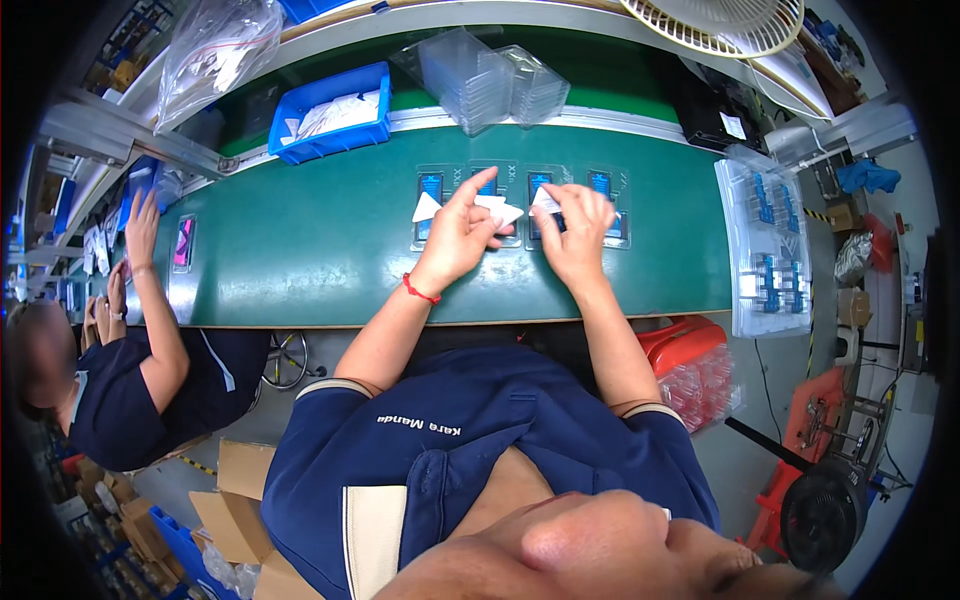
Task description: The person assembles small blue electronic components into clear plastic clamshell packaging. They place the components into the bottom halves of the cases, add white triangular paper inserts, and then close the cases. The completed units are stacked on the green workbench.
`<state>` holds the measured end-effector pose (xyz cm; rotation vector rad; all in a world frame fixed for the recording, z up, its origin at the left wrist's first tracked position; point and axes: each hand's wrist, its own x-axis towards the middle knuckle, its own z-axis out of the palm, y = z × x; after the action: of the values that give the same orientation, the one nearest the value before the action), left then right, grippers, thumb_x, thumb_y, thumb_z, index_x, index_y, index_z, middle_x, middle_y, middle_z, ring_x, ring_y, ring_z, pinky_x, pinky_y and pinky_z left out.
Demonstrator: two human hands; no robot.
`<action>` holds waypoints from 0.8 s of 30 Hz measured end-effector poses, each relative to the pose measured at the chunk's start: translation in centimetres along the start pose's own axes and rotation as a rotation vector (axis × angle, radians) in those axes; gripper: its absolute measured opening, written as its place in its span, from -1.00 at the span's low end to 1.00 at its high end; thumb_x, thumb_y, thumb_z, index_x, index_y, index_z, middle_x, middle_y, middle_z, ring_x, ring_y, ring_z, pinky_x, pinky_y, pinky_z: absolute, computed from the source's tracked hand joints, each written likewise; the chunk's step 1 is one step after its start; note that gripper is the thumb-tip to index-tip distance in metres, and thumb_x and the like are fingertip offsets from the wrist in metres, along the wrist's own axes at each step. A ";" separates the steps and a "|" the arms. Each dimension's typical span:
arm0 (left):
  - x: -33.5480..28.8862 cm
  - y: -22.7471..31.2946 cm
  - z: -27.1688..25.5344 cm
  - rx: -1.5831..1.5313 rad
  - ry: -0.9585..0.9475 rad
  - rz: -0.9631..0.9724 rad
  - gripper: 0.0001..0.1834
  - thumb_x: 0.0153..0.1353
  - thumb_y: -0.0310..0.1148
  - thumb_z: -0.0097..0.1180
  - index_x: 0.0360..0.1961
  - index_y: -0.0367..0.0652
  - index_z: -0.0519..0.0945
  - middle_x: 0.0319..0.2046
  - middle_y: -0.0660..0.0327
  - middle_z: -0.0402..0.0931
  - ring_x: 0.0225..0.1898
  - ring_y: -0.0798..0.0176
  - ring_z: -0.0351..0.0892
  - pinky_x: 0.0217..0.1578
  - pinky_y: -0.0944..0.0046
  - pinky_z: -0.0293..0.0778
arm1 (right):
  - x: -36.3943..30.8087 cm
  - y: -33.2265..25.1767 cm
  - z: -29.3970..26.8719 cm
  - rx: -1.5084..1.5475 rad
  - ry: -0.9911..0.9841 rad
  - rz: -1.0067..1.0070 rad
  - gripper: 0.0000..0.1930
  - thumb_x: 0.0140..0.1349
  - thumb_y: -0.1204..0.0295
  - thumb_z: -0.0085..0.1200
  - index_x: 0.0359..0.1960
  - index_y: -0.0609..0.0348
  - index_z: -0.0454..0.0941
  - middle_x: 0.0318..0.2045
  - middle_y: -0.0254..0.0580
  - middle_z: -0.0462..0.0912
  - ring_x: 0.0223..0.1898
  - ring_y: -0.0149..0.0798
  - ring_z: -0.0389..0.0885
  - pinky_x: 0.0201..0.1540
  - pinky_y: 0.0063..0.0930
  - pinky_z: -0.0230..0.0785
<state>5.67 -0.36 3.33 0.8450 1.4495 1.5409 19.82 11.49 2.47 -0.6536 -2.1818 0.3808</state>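
Observation:
Several clear plastic blister trays stand in a row on the green bench, each with dark and blue pieces inside. On the leftmost tray (430,184) lies a white triangular card (426,208). My left hand (456,240) holds a few white triangular cards (503,212) over the second tray, its index finger raised. Thumb and fingers of my right hand (580,235) pinch another white card (544,201) above the third tray (541,181). The rightmost tray (600,184) is partly hidden behind my right hand.
A blue bin (330,112) of white cards and stacked empty clear trays (470,80) stand along the back. Filled trays sit in a clear container (765,245) at right. A co-worker's raised hand (142,230) is at far left, near a tray with a pink piece (184,243).

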 end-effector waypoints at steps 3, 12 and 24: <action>-0.2 0.3 1.2 0.090 -0.078 -0.037 -0.31 0.24 -0.62 0.08 0.37 -0.11 0.16 -0.37 0.18 0.62 -0.29 0.38 0.64 -0.32 0.43 0.56 | -1.3 0.0 1.1 0.437 -0.159 0.089 -0.81 0.08 0.37 0.24 -0.27 0.10 0.65 -0.42 -0.31 0.61 -0.24 -0.21 0.51 -0.02 -0.28 0.16; -0.8 -0.7 -1.2 1.200 0.310 0.350 -0.41 0.21 -0.19 0.18 0.25 -0.11 0.37 0.25 -0.19 0.23 0.35 -0.28 0.06 0.28 -0.17 0.06 | -1.1 9.4 -4.3 -0.140 -0.089 0.221 -0.58 0.03 0.26 0.30 -0.05 0.07 0.59 -0.06 -0.12 0.53 -0.05 -0.09 0.43 0.08 -0.09 0.16; -3.7 -1.8 -7.1 1.518 0.339 0.185 -0.30 0.14 0.05 0.16 0.30 0.10 0.35 0.36 -0.13 0.07 0.38 -0.21 0.03 0.26 -0.34 -0.08 | -0.7 1.3 1.3 -0.153 -0.593 -0.314 -0.20 -0.01 -0.24 0.15 0.28 -0.24 0.36 0.36 0.18 0.10 0.39 0.36 -0.09 0.31 0.40 -0.24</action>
<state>1.10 -6.73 1.06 1.5804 2.8528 0.4172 19.65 12.06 0.63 -0.2814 -2.8481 0.2616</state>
